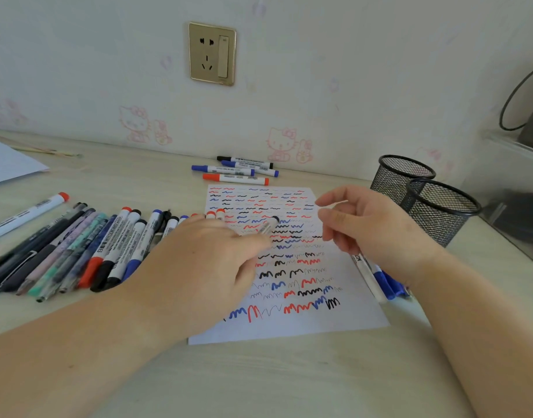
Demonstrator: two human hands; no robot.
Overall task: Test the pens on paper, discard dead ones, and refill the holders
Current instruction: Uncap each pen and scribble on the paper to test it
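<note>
Two mesh holders [422,194] stand near the right edge of the tabletop, apparently unfilled, so refilling looks still ahead of you. Your left hand [210,260] pinches a clear-barrelled pen [266,227] with a dark end over the middle of the paper [289,330]. Your right hand [370,227] hovers beside it with fingers loosely curled; whether it holds the cap I cannot tell, as that area is blurred.

The smooth round barrels are the risk: the row of pens [78,245] along the paper's left edge could roll if your forearm nudges it, mixing tested with untested. The four markers [235,170] by the tabletop's back edge could be confused with them too. A slick plastic barrel may slip from a light pinch and smear the squiggles. The open wire mesh could catch a narrow tip.
</note>
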